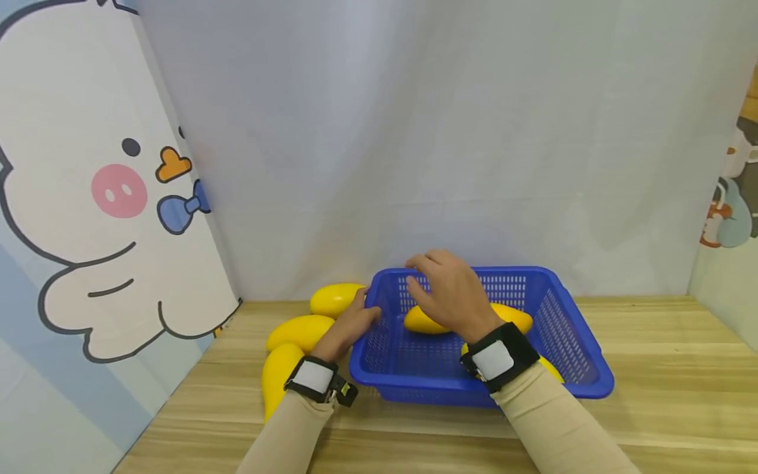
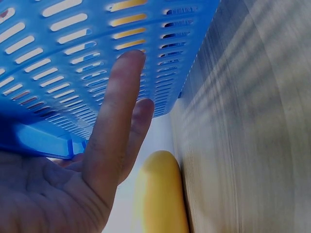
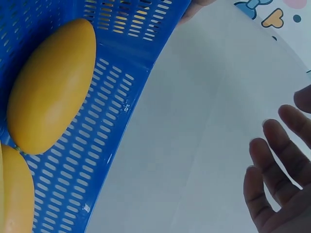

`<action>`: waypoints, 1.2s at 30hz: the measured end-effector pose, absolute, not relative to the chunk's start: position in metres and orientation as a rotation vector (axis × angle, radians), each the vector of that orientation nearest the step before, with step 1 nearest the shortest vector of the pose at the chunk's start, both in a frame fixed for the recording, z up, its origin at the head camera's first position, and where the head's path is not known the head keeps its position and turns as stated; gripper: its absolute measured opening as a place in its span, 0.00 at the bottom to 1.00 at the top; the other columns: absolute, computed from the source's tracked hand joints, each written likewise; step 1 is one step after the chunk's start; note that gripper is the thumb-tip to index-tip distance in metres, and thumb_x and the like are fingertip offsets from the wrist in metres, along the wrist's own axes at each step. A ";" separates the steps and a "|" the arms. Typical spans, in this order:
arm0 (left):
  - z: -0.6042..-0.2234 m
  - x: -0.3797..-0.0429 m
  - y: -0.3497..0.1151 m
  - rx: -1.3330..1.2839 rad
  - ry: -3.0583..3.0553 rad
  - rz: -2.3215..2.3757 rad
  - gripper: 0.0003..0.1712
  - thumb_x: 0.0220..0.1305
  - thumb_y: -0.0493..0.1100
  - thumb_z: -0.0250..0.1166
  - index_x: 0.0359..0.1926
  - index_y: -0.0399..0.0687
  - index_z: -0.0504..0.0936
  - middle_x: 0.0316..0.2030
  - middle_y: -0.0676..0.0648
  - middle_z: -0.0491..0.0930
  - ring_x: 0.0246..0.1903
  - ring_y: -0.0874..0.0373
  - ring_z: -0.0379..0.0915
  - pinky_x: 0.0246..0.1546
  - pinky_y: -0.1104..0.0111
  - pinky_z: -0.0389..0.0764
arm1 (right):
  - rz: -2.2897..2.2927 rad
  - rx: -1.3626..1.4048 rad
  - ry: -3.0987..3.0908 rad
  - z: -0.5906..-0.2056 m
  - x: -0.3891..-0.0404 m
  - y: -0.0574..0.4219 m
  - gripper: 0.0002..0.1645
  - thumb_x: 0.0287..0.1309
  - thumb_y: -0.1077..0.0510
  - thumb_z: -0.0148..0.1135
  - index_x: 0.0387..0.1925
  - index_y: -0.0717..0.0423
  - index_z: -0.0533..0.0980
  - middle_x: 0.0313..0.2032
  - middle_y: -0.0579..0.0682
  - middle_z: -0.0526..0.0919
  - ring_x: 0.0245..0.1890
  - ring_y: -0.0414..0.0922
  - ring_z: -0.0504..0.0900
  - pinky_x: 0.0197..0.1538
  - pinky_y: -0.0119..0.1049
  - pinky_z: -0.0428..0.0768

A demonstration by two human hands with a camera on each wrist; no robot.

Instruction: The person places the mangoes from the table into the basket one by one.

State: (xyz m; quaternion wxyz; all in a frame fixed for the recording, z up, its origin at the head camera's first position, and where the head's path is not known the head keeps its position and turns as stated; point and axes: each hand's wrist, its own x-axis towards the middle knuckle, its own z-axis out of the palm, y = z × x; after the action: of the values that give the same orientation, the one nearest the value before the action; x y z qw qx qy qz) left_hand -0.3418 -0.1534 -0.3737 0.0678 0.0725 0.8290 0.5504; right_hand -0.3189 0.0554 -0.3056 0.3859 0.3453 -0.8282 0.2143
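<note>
A blue perforated basket [image 1: 438, 382] stands on the table with yellow mangoes inside. One mango [image 1: 422, 321] lies by the right hand, another mango [image 1: 514, 318] sits beyond the wrist, and a third [image 1: 551, 368] is mostly hidden under the forearm. My left hand [image 1: 349, 326] holds the basket's left rim, thumb at the rim; in the left wrist view its fingers [image 2: 114, 126] lie along the outer wall. Over the basket's back left part, my right hand [image 1: 453, 289] is raised, fingers apart and holding nothing, as the right wrist view [image 3: 286, 179] shows.
Left of the basket, three more mangoes lie on the wooden table [image 1: 663, 355]: one at the back [image 1: 336, 299], one in the middle [image 1: 299, 332], one nearer me [image 1: 278, 375]. A pale cloth [image 1: 444, 131] hangs right behind the basket.
</note>
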 end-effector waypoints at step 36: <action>-0.375 -0.344 -0.155 0.189 2.514 1.621 0.43 0.53 0.44 0.52 0.70 0.53 0.46 0.59 0.42 0.62 0.48 0.46 0.64 0.42 0.58 0.71 | 0.700 0.868 -2.062 -0.280 -0.294 0.068 0.15 0.59 0.50 0.55 0.45 0.51 0.78 0.43 0.48 0.78 0.46 0.45 0.73 0.43 0.42 0.74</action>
State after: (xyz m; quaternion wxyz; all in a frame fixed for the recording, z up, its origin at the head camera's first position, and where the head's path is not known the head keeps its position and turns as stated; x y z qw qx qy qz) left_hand -0.3435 -0.1546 -0.3748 0.0722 0.0630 0.8365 0.5395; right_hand -0.2944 0.0680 -0.2805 0.3884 0.3411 -0.8105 0.2754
